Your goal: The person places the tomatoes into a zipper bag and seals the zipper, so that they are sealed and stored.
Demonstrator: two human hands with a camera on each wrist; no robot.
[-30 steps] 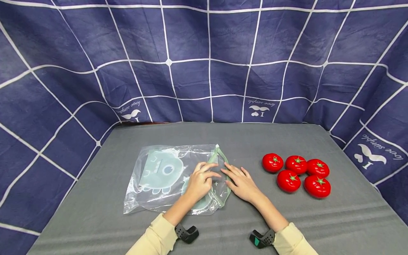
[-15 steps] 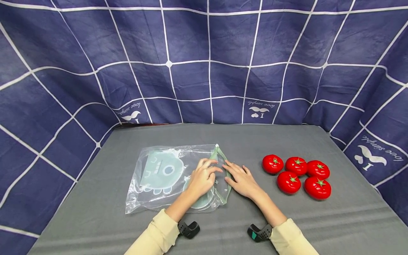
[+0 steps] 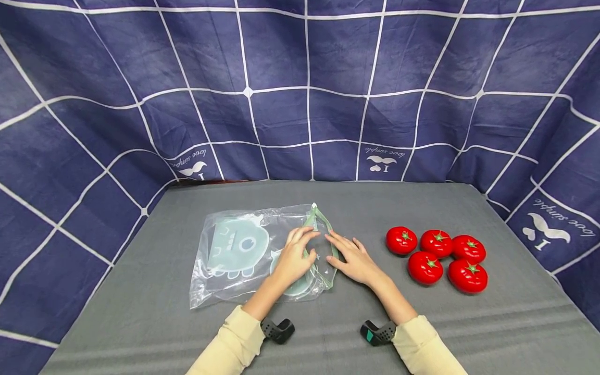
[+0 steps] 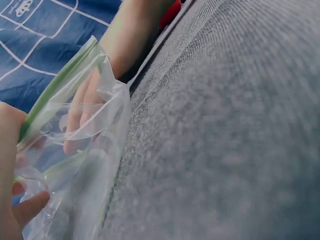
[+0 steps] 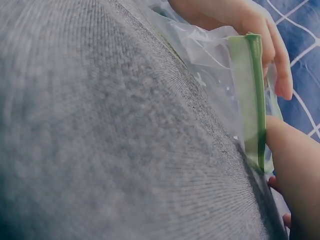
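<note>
A clear plastic zip bag (image 3: 276, 216) with green zip strips and pale green cartoon prints lies flat on the grey table, its mouth gaping to the right. My left hand (image 3: 292, 260) is over the mouth's left side, fingers extended and the thumb apart from them. Opposite it, my right hand (image 3: 356, 260) touches the right green strip (image 3: 335, 250), thumb and fingers spread. Through the plastic film (image 4: 95, 112), the left wrist view shows the right hand's fingers. The right wrist view has the green strip (image 5: 256, 95) standing up between the hands; some fingertips are hidden.
Several shiny red tomatoes (image 3: 425, 267) with green stems stand in a cluster to the right of the right hand. The grey table (image 3: 375, 317) ends at a blue curtain (image 3: 337, 120) with white lines. A black band (image 3: 278, 330) is on each wrist.
The bag's mouth has shifted slightly away from me, and its left end a little right. Both hands have spread thumb and fingers wider. The tomatoes have stayed put.
</note>
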